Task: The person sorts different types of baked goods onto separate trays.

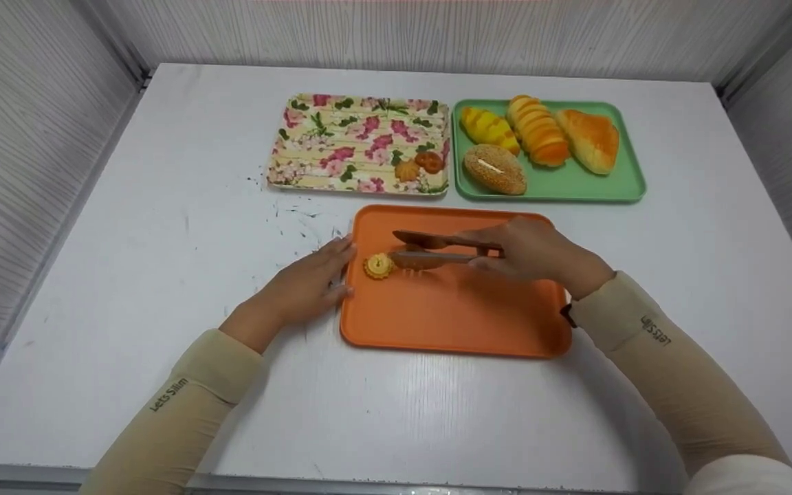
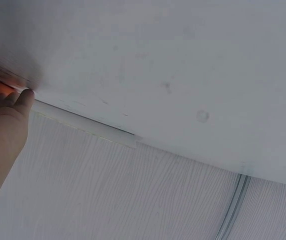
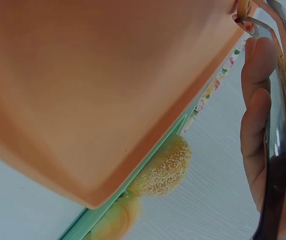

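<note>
In the head view my right hand (image 1: 537,251) holds metal tongs (image 1: 444,258) over the orange tray (image 1: 437,323). The arms of the tongs are spread apart, their tips pointing left. A small round yellow cookie (image 1: 378,266) with a scalloped rim lies near the tray's left side, right by the lower tip; whether they touch, I cannot tell. My left hand (image 1: 306,285) rests against the tray's left edge with its fingers extended. In the right wrist view, fingers wrap the shiny tongs (image 3: 278,150). The left wrist view catches the left hand (image 2: 5,130) beside an orange bit of tray.
Behind stands a floral tray (image 1: 341,141) bearing a ridged cookie (image 1: 407,170) and a pretzel-shaped cookie (image 1: 428,162). To its right, a green tray (image 1: 595,189) carries several breads, among them a seeded bun (image 1: 496,169). All stand on a white table (image 1: 162,227) with walls around.
</note>
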`<state>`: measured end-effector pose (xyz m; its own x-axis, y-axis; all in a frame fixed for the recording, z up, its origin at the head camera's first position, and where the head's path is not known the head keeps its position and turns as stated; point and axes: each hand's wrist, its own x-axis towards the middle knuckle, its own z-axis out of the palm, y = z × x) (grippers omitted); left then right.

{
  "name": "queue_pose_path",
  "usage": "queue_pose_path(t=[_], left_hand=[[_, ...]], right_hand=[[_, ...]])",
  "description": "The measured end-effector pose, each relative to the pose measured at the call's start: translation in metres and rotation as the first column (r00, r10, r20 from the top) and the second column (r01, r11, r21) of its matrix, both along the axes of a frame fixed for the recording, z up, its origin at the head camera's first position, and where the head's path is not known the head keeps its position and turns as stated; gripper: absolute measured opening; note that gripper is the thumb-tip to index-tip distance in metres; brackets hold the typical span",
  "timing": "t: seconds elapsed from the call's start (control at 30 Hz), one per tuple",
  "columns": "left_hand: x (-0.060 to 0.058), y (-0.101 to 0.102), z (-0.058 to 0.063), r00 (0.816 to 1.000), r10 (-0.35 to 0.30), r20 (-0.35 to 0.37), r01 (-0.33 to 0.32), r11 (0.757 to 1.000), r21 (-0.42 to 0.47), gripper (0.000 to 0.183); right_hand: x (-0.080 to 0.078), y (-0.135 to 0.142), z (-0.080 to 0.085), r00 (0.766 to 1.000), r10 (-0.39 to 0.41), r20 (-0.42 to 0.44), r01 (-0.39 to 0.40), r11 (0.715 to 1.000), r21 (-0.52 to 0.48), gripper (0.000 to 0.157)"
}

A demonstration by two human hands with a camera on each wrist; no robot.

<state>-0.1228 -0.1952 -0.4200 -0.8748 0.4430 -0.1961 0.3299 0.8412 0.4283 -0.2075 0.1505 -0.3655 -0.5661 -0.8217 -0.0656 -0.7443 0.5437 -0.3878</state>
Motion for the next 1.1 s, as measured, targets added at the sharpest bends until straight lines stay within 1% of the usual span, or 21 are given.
queue_pose_path(t=[0.13,0.23,0.3,0.47,0.53,0.67,0.83,1.03,1.1], left_hand=[[0.000,0.001,0.001,1.000,0.014,0.014,-0.014,1.000,-0.011,0.069],[-0.001,0.002,0.001,0.999,0.027,0.027,-0.026,0.999,-0.024,0.070],[-0.001,0.002,0.001,0.999,0.028,0.027,-0.028,0.999,-0.029,0.070],[-0.001,0.002,0.000,1.000,0.022,0.022,-0.021,0.999,-0.027,0.070],[-0.001,0.002,0.000,0.999,0.022,0.025,-0.021,0.999,-0.028,0.070],[-0.001,0.002,0.001,0.999,0.024,0.030,-0.023,0.999,-0.030,0.070],[-0.001,0.002,0.001,0.999,0.031,0.034,-0.030,0.999,-0.030,0.070],[0.001,0.003,0.002,0.998,0.049,0.050,-0.048,0.998,-0.028,0.069],[0.001,0.003,0.002,0.998,0.040,0.043,-0.039,0.999,-0.025,0.069]], right_hand=[[-0.003,0.000,0.001,1.000,-0.016,-0.024,0.015,1.000,-0.007,0.046],[-0.006,-0.001,0.002,0.999,-0.022,-0.028,0.022,0.999,-0.028,0.044],[-0.008,-0.004,0.003,1.000,-0.006,-0.028,0.005,0.999,-0.049,0.048],[-0.011,-0.009,0.007,0.999,-0.026,-0.034,0.024,0.998,-0.060,0.052],[-0.014,-0.009,0.008,0.998,-0.057,-0.033,0.055,0.997,-0.060,0.050],[-0.020,-0.014,0.008,0.996,-0.086,-0.019,0.084,0.993,-0.079,0.049],[-0.028,-0.023,0.009,0.987,-0.159,-0.008,0.158,0.985,-0.067,0.051],[-0.038,-0.034,0.008,0.979,-0.202,-0.033,0.198,0.976,-0.089,0.051],[-0.041,-0.037,0.008,0.974,-0.226,-0.020,0.223,0.971,-0.089,0.052]])
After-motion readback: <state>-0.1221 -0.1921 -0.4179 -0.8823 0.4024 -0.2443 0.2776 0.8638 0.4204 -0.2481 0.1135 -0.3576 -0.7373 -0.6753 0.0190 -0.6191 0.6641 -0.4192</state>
